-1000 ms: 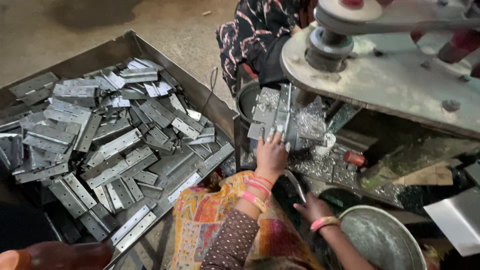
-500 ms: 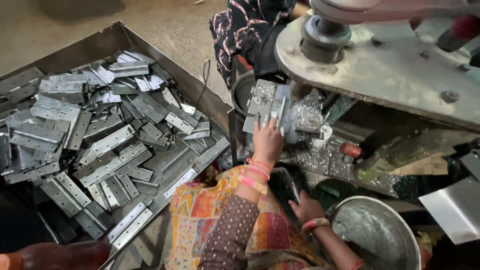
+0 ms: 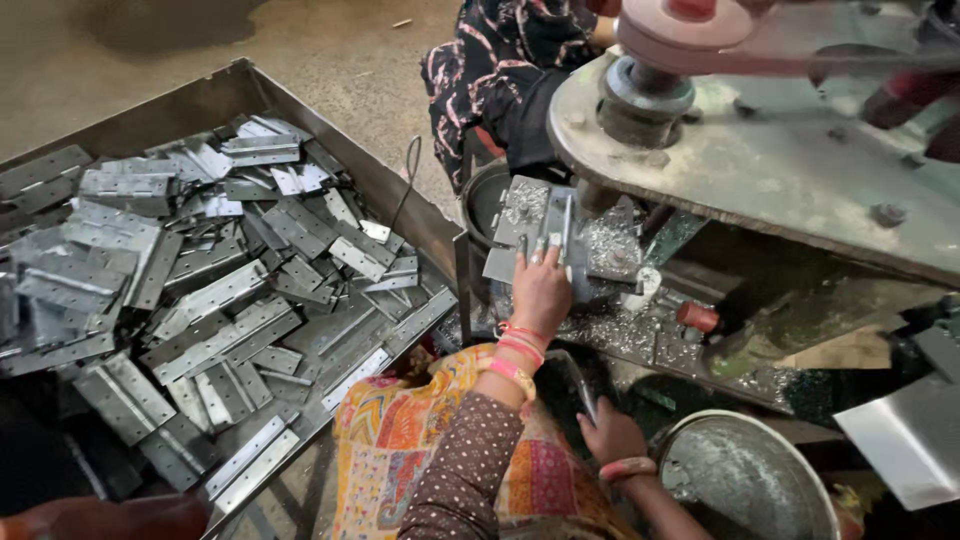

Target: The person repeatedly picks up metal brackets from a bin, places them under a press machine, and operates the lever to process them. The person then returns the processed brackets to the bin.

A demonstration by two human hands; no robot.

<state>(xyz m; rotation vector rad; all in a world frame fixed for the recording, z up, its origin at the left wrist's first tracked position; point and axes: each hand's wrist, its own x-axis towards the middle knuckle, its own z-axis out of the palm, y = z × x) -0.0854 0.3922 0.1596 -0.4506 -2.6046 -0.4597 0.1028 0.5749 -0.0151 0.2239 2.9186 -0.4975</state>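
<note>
Fingers: left hand (image 3: 541,290) presses flat, fingers (image 3: 533,258) spread, on a grey metal plate (image 3: 525,225) at frame centre; right hand (image 3: 612,432), lower centre, curls on something unclear.
Machine: heavy press (image 3: 760,160), upper right, with the plate lying at its base, apparently steadied there for working.
Tray: big steel tray (image 3: 200,100), left, heaped with grey hinge plates (image 3: 210,300).
Bowl: round metal bowl (image 3: 745,480), lower right.
Plate: flat, dull silver, strewn with shavings.
</note>
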